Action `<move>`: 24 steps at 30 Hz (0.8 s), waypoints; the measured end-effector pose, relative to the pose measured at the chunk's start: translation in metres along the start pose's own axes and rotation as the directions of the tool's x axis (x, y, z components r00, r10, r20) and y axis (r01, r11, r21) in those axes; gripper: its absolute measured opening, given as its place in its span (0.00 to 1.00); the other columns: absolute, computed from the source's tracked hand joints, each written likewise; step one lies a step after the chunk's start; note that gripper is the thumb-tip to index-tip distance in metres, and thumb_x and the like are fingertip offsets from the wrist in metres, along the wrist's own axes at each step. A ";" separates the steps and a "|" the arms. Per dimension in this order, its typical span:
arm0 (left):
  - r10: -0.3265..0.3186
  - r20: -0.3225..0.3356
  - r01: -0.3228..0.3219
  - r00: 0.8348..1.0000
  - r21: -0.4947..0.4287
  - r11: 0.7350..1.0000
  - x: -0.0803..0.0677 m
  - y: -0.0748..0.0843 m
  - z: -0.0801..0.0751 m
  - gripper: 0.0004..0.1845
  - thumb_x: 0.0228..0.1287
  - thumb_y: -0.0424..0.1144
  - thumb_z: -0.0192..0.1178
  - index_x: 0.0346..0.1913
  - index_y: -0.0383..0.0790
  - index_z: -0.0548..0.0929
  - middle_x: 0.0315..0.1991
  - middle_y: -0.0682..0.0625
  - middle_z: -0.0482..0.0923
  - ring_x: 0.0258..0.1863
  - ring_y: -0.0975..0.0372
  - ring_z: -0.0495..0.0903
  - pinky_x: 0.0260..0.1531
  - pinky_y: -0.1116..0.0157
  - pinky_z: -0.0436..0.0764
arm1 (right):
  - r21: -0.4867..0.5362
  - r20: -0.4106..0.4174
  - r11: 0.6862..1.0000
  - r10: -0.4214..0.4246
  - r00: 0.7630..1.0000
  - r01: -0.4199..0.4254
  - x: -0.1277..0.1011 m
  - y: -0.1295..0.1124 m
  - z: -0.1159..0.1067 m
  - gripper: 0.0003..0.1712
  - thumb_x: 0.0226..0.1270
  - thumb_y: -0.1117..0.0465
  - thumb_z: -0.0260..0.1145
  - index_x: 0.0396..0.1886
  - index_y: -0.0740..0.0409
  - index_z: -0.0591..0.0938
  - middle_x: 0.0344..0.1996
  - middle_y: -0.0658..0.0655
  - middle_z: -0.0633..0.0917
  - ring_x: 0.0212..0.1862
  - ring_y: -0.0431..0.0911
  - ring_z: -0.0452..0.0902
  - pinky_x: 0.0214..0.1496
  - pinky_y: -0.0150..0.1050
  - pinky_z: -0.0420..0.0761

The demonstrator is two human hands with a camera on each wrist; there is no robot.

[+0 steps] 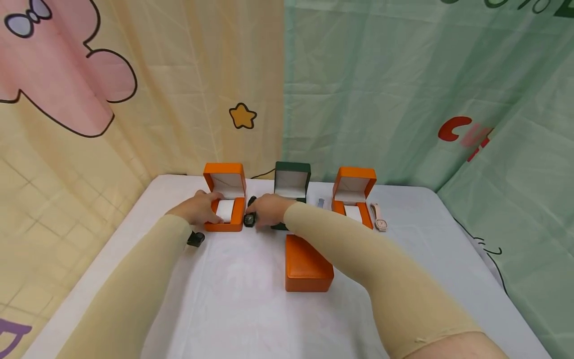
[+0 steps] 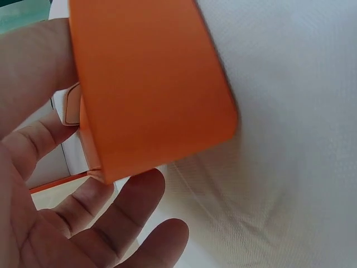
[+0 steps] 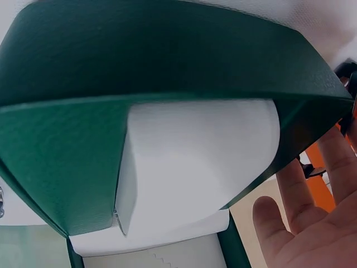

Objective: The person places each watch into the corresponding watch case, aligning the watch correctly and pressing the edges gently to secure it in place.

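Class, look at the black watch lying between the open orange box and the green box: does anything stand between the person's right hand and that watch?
Nothing visible does. The right hand already reaches the black watch, beside the open orange box.

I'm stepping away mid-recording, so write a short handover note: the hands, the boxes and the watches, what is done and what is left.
Left hand rests on the open left orange box, fingers relaxed, gripping nothing.
Right hand is at the black watch, between that box and the open green box; grip unclear.
Done: three boxes open.
Left: black watch and pink watch lie unboxed on the table.
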State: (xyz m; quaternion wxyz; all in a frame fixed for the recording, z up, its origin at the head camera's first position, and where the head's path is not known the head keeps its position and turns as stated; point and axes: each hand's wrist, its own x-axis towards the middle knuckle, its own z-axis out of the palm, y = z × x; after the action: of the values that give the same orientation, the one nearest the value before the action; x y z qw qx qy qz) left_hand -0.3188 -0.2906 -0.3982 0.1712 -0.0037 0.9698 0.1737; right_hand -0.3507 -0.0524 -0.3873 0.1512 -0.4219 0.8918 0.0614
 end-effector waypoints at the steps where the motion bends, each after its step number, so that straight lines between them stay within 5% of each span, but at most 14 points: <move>1: 0.003 -0.004 -0.003 1.000 0.002 1.000 0.001 -0.001 0.001 0.45 0.61 0.55 0.76 0.78 0.50 0.67 0.66 0.29 0.63 0.53 0.42 0.76 0.60 0.39 0.79 | 0.000 -0.001 1.000 0.002 1.000 -0.002 0.000 -0.001 0.000 0.35 0.73 0.46 0.72 0.77 0.41 0.75 0.69 0.50 0.83 0.66 0.47 0.79 0.75 0.45 0.76; 14: 0.052 -0.090 -0.051 0.995 0.008 0.999 -0.001 -0.003 0.006 0.46 0.55 0.58 0.79 0.74 0.48 0.71 0.66 0.32 0.61 0.52 0.43 0.78 0.60 0.42 0.81 | -0.006 -0.028 1.000 -0.003 1.000 0.003 0.004 -0.003 0.005 0.33 0.71 0.46 0.73 0.74 0.43 0.78 0.67 0.50 0.84 0.64 0.47 0.81 0.75 0.42 0.76; 24: 0.120 -0.149 -0.122 0.982 -0.005 0.993 -0.003 -0.004 0.008 0.43 0.55 0.52 0.80 0.71 0.44 0.73 0.64 0.33 0.66 0.53 0.44 0.77 0.62 0.42 0.80 | 0.047 -0.081 0.999 -0.016 0.997 0.020 0.013 -0.002 0.008 0.30 0.69 0.50 0.76 0.70 0.46 0.82 0.64 0.49 0.86 0.63 0.45 0.80 0.74 0.39 0.76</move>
State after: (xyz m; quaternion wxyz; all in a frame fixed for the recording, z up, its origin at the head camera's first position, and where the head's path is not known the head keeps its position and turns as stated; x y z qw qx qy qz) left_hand -0.3127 -0.2923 -0.4058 0.0876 0.0412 0.9770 0.1900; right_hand -0.3552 -0.0610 -0.3989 0.1258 -0.4282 0.8946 0.0216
